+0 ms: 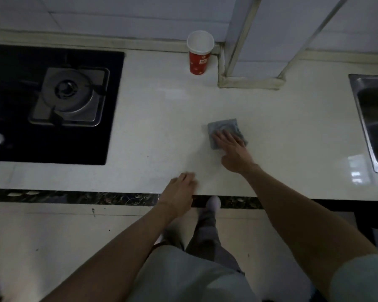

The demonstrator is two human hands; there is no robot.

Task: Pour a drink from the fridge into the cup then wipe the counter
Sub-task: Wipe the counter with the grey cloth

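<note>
Where the pale counter (162, 127) meets its dark front edge, the left hand (179, 192) rests at six o'clock, fingers loosely curled, holding nothing. Toward two o'clock from it, the right hand (234, 151) lies flat, fingers spread, on a grey cloth (224, 129). Farther off at twelve o'clock the red paper cup (200, 54) stands upright by the wall, with the gas stove (72, 94) at nine and the sink (373, 123) at three.

The red paper cup (200, 54) by the back wall carries a pale label patch and small white marks — too blurred to read. No other text, number or sign is legible anywhere.
</note>
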